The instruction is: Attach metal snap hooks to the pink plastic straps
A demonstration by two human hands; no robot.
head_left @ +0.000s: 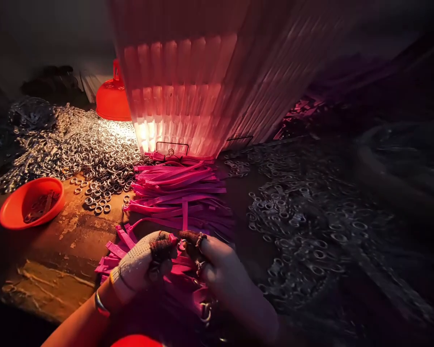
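Note:
My left hand (141, 260), in a pale knitted glove with dark worn fingertips, pinches the tip of a magenta strap (173, 238). My right hand (217, 262) is closed opposite it, almost touching, with dark coverings on its fingers. What sits between the right fingertips is partly hidden; a small shiny bit shows there. Beneath and beyond both hands lies a thick pile of magenta straps (181, 180). Below the right hand, a metal ring (205, 312) hangs at the end of a strap.
Left, metal rings (101, 164) heap under a red lamp (113, 99). A red bowl (32, 205) holds small dark pieces. A ribbed translucent panel (181, 96) stands behind the straps. More ring-ended metal pieces (304, 231) spread in shadow at right. A red rim (137, 341) shows at the bottom.

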